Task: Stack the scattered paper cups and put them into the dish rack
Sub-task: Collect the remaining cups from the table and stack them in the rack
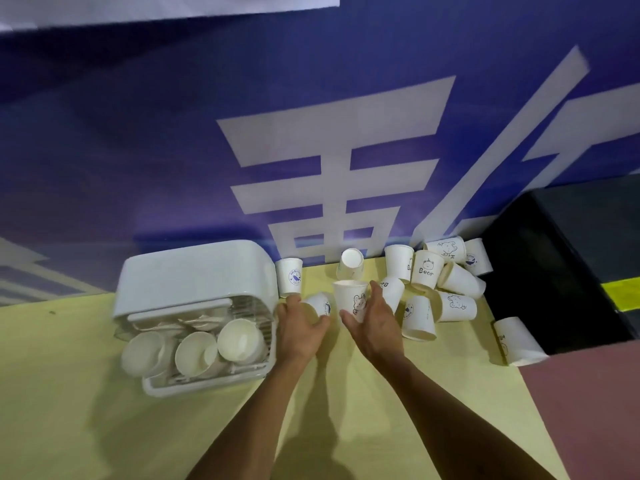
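The right hand [372, 322] curls its fingers [377, 294] round an upright rabbit-print paper cup [349, 297]. The left hand [298, 323] grips a tipped cup [318, 304] beside the rounded white plastic dish rack [194, 275]. Other tapered cups [450, 282] litter the yellow tabletop [69, 393].

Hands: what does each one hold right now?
Left hand: grips a tipped paper cup.
Right hand: grips the upright rabbit cup.
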